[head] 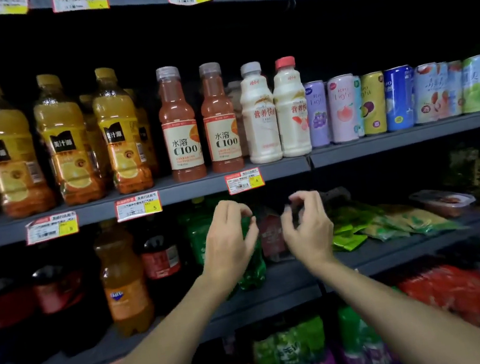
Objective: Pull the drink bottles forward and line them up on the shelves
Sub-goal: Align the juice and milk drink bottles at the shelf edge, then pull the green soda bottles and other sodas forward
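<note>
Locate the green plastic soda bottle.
Head view, centre, shelf below the C100 bottles: the green plastic soda bottle stands behind the left hand, right of the red-labelled cola bottle.

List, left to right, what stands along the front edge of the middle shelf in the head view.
Three orange juice bottles → two red C100 bottles → two white milk-drink bottles → purple can → pink can → yellow can → blue can → pale wrapped can packs.
</note>
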The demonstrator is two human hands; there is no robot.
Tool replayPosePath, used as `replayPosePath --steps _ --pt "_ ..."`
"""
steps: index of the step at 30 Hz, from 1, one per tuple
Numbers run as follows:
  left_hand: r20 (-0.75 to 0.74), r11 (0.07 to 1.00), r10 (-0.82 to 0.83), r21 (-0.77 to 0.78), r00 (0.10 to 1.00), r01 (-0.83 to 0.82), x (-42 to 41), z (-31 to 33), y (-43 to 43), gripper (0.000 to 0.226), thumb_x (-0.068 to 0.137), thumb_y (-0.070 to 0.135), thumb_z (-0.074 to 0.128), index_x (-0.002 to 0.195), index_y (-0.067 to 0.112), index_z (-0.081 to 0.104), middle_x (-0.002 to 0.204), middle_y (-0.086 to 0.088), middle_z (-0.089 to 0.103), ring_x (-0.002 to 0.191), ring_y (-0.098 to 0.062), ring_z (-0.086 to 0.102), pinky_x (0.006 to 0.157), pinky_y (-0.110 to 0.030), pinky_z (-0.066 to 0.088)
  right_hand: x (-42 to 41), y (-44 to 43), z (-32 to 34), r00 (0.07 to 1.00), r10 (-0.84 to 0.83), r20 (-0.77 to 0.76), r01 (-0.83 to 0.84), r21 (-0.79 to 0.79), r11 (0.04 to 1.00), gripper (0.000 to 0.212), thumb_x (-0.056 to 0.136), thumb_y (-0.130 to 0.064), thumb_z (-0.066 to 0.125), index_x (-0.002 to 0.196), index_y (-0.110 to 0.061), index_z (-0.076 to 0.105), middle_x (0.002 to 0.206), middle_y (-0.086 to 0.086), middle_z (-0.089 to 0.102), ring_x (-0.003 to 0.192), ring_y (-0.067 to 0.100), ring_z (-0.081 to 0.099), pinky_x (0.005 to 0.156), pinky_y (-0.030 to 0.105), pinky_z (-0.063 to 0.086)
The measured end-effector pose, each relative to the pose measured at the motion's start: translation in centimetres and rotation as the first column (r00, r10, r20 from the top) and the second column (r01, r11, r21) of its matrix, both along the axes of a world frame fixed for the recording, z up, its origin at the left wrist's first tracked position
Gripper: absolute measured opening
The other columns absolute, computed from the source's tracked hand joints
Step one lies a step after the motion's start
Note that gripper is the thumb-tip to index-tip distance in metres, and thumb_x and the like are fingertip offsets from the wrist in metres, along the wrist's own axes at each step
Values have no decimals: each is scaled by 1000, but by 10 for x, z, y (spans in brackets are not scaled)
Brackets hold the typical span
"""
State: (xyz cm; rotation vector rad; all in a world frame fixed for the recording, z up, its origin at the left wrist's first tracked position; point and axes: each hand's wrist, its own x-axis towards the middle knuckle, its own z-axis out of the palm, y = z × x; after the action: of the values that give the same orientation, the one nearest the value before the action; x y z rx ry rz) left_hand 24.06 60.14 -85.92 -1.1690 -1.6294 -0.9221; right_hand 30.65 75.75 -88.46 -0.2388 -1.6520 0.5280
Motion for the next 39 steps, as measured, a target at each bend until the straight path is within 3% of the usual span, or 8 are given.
replayPosePath --steps 9,13,18,21,25,32,35,39 --pt "115 984 170 -72 979 -162 -25 -87 -31 35 85 17 74 110 12 50 110 -2 41 105 -24 52 93 -29 44 -29 -41 -81 946 65 317 -35 -102 994 27 91 -35 63 112 -24 50 110 -8 47 73 15 57 62 33 43" --pt "218 945 319 -141 922 -294 -31 -101 -35 53 83 22 77 123 1 50 125 -13 42 120 -32 46 101 -41 45 -44 -52 -88 912 57 407 15 -171 985 51 84 -48 69 122 -23 46 119 -4 43 96 21 59 69 33 45" --pt "609 941 306 -78 732 -329 -31 -110 -28 88 79 23 83 143 -7 30 141 -24 34 130 -35 34 111 -40 32 -63 -54 -92 828 180 531 8 -332 943 95 79 -52 74 151 -12 27 148 5 38 134 26 44 102 38 43" --pt "743 951 271 -107 612 -291 -34 -113 -18 100 82 28 81 150 -8 16 148 -25 31 139 -36 30 116 -40 29 -73 -53 -92 740 318 594 -24 -448 894 105 83 -41 74 159 -11 9 162 8 29 146 28 33 111 38 37" --pt "828 936 313 -186 464 -299 -44 -116 -7 99 81 33 82 146 -8 20 143 -26 41 135 -37 37 112 -42 35 -78 -49 -92 745 281 605 24 -446 895 103 80 -38 79 157 -8 18 158 9 35 144 28 35 113 36 34" --pt "820 937 345 -271 458 -220 -58 -116 -5 88 77 39 83 135 -2 32 132 -22 52 125 -36 48 102 -43 44 -61 -45 -98 789 -7 614 236 -292 927 104 62 -70 79 139 -10 43 132 6 48 128 25 44 110 36 36" --pt "862 968 250 -225 441 -109 -59 -120 -13 98 76 37 84 146 5 24 119 -10 60 110 -28 58 92 -37 48 -49 -34 -104 820 184 543 98 -449 888 102 63 -64 82 138 -13 36 134 5 51 126 26 51 103 37 44" --pt "901 975 135 -195 412 108 -70 -122 -30 81 79 28 80 144 22 32 122 4 62 110 -16 59 91 -27 42 -33 -12 -116 690 428 584 -103 -506 856 103 73 -60 76 151 -25 17 149 0 47 134 23 47 108 41 42"
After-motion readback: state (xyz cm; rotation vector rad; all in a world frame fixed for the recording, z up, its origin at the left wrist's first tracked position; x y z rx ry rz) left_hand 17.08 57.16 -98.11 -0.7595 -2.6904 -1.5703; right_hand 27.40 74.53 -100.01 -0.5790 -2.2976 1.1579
